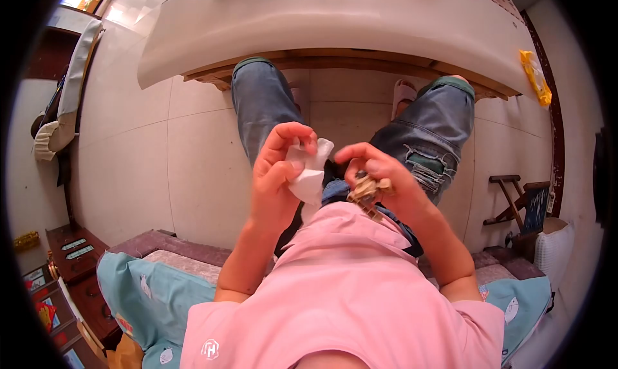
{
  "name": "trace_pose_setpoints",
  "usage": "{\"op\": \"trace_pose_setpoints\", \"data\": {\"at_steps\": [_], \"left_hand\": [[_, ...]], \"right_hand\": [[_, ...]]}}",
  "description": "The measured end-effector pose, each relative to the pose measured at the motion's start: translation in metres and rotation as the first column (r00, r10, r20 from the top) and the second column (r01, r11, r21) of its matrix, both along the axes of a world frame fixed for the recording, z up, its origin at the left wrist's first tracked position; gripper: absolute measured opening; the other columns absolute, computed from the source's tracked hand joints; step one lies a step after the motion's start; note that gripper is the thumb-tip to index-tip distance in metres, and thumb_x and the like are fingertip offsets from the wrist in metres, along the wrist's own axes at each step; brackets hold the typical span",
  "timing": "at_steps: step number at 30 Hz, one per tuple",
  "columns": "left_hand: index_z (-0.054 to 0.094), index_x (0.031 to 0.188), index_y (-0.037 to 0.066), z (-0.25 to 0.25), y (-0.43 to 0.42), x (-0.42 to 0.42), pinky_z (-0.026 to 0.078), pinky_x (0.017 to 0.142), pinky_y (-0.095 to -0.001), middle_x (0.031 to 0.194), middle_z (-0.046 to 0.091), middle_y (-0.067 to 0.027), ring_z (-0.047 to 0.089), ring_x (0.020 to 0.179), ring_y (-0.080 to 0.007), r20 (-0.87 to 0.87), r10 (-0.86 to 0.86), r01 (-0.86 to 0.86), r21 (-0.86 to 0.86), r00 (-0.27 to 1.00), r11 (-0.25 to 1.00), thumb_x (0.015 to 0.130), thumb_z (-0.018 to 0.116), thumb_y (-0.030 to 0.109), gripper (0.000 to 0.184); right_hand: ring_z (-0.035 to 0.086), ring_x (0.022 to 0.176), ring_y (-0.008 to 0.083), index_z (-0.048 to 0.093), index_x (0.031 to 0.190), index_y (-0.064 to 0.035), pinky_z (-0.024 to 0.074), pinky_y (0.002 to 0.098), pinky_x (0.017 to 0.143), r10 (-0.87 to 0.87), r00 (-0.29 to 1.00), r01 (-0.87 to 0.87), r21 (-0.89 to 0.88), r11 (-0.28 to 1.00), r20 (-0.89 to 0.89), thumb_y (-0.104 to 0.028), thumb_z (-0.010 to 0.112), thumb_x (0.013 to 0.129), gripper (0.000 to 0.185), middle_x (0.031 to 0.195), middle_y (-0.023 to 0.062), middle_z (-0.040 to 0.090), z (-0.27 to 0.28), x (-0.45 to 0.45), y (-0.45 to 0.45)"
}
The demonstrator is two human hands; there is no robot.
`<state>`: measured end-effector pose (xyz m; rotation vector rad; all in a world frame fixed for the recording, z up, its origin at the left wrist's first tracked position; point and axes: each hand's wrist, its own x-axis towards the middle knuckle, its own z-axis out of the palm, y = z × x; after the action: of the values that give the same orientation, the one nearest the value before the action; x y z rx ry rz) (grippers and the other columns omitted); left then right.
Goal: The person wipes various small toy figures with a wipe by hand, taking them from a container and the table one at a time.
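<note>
My left hand [277, 166] is closed on a crumpled white tissue [308, 182], pinched between thumb and fingers above my lap. Close beside it on the right, my right hand [389, 182] is closed around a small tan and brown object with jutting parts and a dark spot [368, 190], like a little figurine. Its exact kind is hard to make out. A gap separates the two hands, and the tissue does not touch the tan object.
In front of my knees stands a table with a white cover [322, 21]. A yellow packet [535, 79] is at its right edge. I sit on a sofa with teal covers [145, 292]. A folding stool [515, 205] stands at right, a dark wooden cabinet [84, 259] at left.
</note>
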<state>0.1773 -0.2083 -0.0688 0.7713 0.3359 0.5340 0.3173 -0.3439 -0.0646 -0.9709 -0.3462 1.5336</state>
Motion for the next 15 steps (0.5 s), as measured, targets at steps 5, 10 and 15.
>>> {"op": "trace_pose_setpoints", "data": {"at_steps": [5,10,15], "left_hand": [[0.047,0.115,0.005,-0.007,0.007,-0.001,0.046,0.076,-0.029,0.098,0.05,-0.008,0.051,0.089,-0.0174,0.23,-0.198,0.229,-0.114,0.953,0.967,0.072,0.051,0.014,0.045],[0.039,0.128,0.007,-0.047,0.002,0.001,0.04,0.092,-0.034,0.129,0.043,-0.0115,0.048,0.111,-0.0245,0.257,-0.001,0.163,-0.611,0.967,0.775,0.085,0.049,0.027,0.048],[0.039,0.127,0.001,-0.05,-0.01,-0.007,0.036,0.098,-0.0371,0.127,0.045,-0.012,0.046,0.116,-0.0232,0.081,-0.205,0.22,-0.442,0.975,0.87,0.091,0.039,0.03,0.047]], "right_hand": [[0.053,0.065,0.0053,0.047,0.117,-0.0059,0.0419,0.0166,0.049,0.141,0.987,-0.146,0.058,0.988,0.077,-0.021,0.05,0.088,0.033,0.081,0.0014,0.055,-0.018,-0.014,0.006],[0.052,0.063,0.0036,0.056,0.092,-0.0027,0.0419,0.0182,0.053,-0.03,1.0,0.03,0.071,0.997,-0.007,-0.024,0.05,0.089,0.022,0.076,-0.0001,0.057,0.0,-0.016,0.01],[0.052,0.06,0.0073,0.054,0.093,0.0006,0.0428,0.0214,0.054,-0.103,0.653,0.058,0.086,0.995,0.75,-0.018,0.058,0.084,0.021,0.073,0.002,0.056,-0.006,-0.003,0.012]]}}
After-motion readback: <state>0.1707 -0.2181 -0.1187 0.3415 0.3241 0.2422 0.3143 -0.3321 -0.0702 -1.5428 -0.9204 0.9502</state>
